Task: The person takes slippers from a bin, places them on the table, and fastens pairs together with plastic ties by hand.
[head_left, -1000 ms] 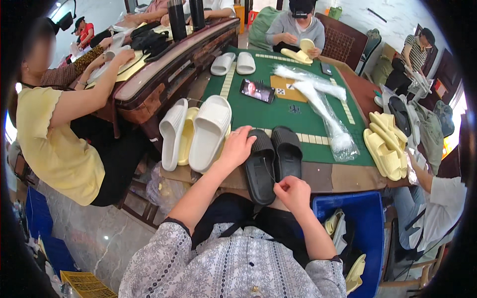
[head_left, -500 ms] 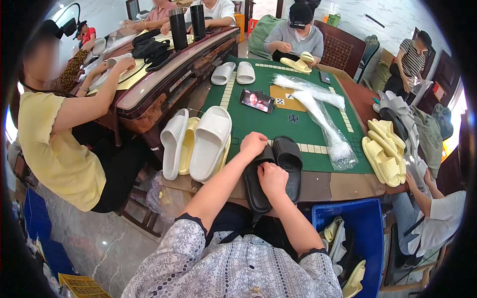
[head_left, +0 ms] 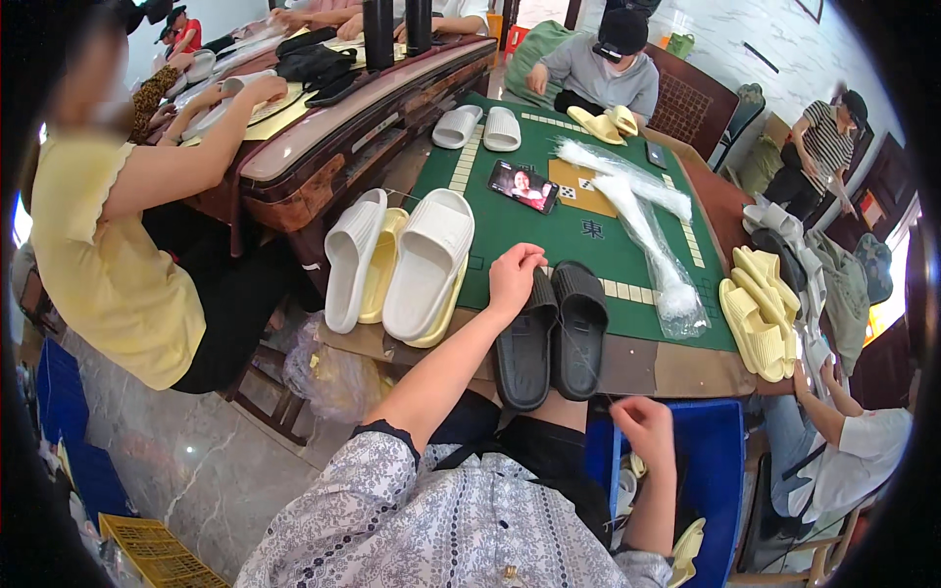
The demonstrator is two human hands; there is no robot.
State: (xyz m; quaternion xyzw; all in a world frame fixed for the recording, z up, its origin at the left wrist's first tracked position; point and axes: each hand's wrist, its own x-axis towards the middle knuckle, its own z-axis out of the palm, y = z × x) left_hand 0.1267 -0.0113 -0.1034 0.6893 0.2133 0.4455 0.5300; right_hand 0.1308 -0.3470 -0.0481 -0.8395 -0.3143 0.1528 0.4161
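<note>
A pair of black slide slippers [head_left: 580, 338] lies side by side at the table's near edge, toes pointing away. My left hand [head_left: 513, 284] is above the toe of the left slipper, thumb and fingertips pinched together; what they hold, if anything, is too small to make out. My right hand [head_left: 645, 431] is raised off the slippers, past the table edge and over the blue bin, its fingers pinched. A very thin pale strand runs faintly from its fingertips toward the slippers. To the left, white slippers [head_left: 428, 269] stand with yellow slippers [head_left: 385, 257] between and beneath them.
A phone [head_left: 523, 186] and clear bags of white strands [head_left: 642, 240] lie on the green tabletop [head_left: 470, 230]. Yellow slippers [head_left: 760, 318] are stacked at the right edge. A blue bin [head_left: 720, 470] holding slippers is near my right. Several people sit around.
My right hand has left the black slippers, moving right and toward me. My left hand stays near their toe end. The view has shifted slightly.
</note>
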